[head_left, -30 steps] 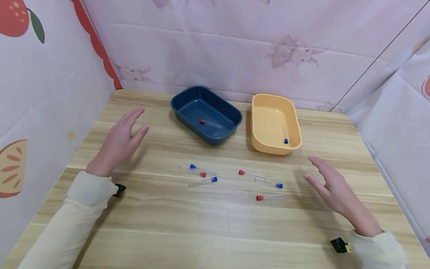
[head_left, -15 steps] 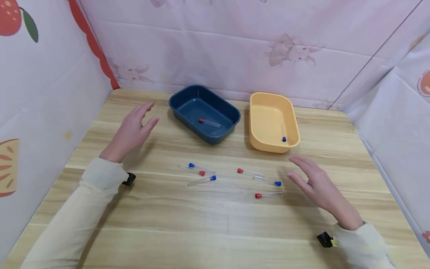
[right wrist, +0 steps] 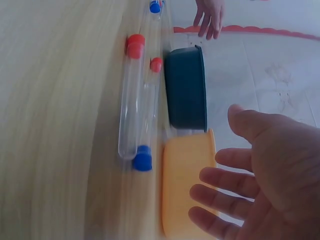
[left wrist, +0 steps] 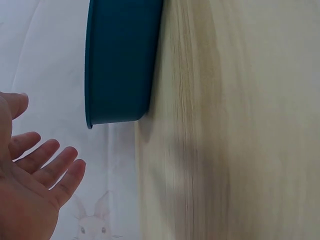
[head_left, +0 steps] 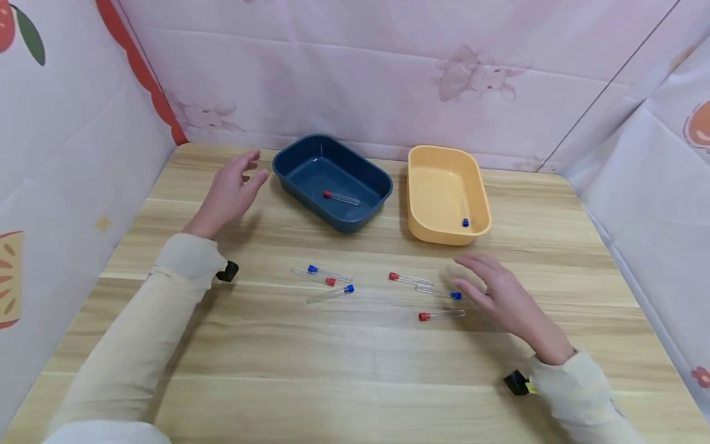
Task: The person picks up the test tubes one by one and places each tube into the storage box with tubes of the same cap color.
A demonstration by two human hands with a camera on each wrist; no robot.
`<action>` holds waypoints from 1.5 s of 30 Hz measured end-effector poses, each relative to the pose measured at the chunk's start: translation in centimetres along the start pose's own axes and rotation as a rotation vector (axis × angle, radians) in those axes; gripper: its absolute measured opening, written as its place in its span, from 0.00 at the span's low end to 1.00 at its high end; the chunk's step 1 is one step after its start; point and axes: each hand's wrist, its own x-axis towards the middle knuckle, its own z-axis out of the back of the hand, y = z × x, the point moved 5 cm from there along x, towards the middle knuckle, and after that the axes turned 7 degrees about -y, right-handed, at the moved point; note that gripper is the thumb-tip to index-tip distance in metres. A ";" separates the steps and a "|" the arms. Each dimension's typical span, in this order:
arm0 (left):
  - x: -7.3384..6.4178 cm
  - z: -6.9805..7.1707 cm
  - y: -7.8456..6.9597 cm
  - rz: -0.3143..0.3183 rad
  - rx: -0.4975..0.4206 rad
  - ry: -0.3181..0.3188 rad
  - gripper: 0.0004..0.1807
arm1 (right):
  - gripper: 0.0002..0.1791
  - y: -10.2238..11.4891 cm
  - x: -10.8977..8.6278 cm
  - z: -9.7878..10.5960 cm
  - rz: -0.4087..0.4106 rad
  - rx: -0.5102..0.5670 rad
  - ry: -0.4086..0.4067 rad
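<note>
My left hand [head_left: 228,192] hovers just left of the dark blue bin [head_left: 310,185], its fingers spread and holding nothing. Above the table in front of the yellow bin [head_left: 438,235] is my right hand [head_left: 507,302], also holding nothing. Closest to it lies a blue-capped test tube [head_left: 438,293]. Around that lie a red-capped test tube [head_left: 410,279] and, nearer the front, a second red-capped tube [head_left: 442,315]. Further left is a group with a blue-capped tube [head_left: 331,294], another blue-capped tube [head_left: 333,274] and a red-capped tube [head_left: 316,276] crossing close together.
One red-capped tube [head_left: 341,198] lies inside the blue bin, and one blue-capped tube [head_left: 465,221] inside the yellow bin. Both bins stand at the back of the wooden table [head_left: 310,382], near a cloth-covered wall [head_left: 344,80]. Cloth also hangs on both sides.
My left hand has moved right and away from me, up to the blue bin's side. My right hand has moved left toward the tubes. The view has shifted slightly; bins and tubes stay put.
</note>
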 end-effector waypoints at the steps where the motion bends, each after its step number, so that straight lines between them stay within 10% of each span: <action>1: 0.2 -0.1 0.1 0.004 -0.006 -0.003 0.33 | 0.23 0.1 0.1 -0.2 0.001 0.002 0.002; 45: 4.1 -5.1 1.6 0.044 0.039 0.182 0.36 | 0.19 2.2 3.1 -5.4 -0.023 -0.065 0.118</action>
